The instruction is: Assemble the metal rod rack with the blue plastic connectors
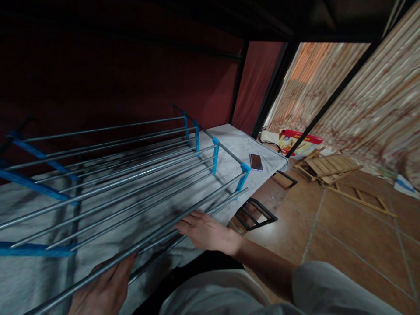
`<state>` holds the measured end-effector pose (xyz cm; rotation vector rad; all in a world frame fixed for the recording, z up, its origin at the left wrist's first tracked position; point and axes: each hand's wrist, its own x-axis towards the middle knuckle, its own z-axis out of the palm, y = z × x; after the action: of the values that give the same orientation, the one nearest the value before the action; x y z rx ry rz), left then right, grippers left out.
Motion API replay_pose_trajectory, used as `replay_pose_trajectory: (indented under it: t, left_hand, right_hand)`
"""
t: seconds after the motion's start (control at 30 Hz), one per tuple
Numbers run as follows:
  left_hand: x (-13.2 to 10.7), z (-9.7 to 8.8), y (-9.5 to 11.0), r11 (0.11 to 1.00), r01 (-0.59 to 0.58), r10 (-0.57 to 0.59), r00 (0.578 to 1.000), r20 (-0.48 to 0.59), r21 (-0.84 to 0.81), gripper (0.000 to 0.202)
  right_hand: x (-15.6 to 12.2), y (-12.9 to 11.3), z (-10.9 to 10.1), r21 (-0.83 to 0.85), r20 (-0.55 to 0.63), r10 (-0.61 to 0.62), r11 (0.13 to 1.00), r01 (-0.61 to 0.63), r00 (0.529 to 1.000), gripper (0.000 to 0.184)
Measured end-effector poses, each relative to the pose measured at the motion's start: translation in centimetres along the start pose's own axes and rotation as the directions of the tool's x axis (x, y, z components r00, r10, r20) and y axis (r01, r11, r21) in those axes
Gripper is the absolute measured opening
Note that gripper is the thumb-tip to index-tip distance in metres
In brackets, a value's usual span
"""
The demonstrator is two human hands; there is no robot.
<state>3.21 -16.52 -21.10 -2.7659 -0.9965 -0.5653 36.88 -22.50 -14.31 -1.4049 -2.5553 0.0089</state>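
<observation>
A rack (141,170) of thin grey metal tubes joined by blue plastic connectors lies on a bed-like surface with a pale grey cover. My left hand (101,284) reaches under the rack's front tube at the lower left, its fingers closed on a lower metal tube (157,241). Further right, my right hand (205,229) grips the same lower tube, with fingertips partly hidden behind the front tube. The blue connector (243,177) at the rack's near right corner joins the front tube to the end frame.
A phone (256,162) lies on the grey cover (229,135) right of the rack. Black metal frames (256,214) stick out at the edge. Folded wooden furniture (331,168) and a red-yellow box (298,143) sit on the tiled floor by the curtain (370,100).
</observation>
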Motion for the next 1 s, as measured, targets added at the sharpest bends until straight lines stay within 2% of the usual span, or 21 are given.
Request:
replay_pose_trajectory:
  t: [0.13,0.3,0.43,0.5,0.63,0.77,0.87,1.0]
  left_hand:
    - [1.9,-1.5,3.4,0.996,-0.092,0.094,0.992,0.079,-0.021,0.05]
    - [2.9,-1.4,8.1,0.995,-0.002,0.021,0.983,0.185,-0.103,0.058]
    - [1.7,-1.3,10.2,0.995,0.035,-0.02,0.989,0.149,-0.098,0.058]
    - [0.4,-1.5,10.2,0.997,0.027,-0.019,0.994,0.109,-0.07,0.054]
    - [-3.2,-2.1,8.6,1.0,0.002,-0.001,0.998,0.058,-0.015,0.05]
    - [-6.4,-1.8,7.2,0.997,0.056,-0.058,0.998,0.029,0.061,0.053]
    - [-7.2,-1.5,6.9,0.987,0.114,-0.12,0.992,0.049,0.11,0.052]
    - [-6.1,-1.4,6.9,0.988,0.14,-0.144,0.987,0.063,0.065,0.049]
  right_hand:
    - [-2.6,0.4,-0.9,0.025,0.033,0.035,0.999,-0.035,0.999,0.019]
    - [-6.9,0.3,0.7,0.093,0.033,0.156,0.983,-0.159,0.987,0.024]
    - [-8.2,0.0,1.5,0.127,-0.035,0.201,0.973,-0.195,0.979,0.022]
    - [-7.6,-0.4,1.4,0.133,-0.053,0.168,0.978,-0.159,0.984,0.023]
    - [-5.2,-1.6,1.0,0.126,-0.007,0.001,0.992,0.0,1.0,0.024]
    - [-3.1,-2.6,0.8,0.106,0.047,-0.08,0.992,0.075,0.996,0.022]
    - [-2.3,-2.8,0.4,0.098,0.057,-0.103,0.99,0.097,0.993,0.025]
    - [-2.0,-2.2,0.2,0.083,0.064,-0.096,0.992,0.091,0.993,0.026]
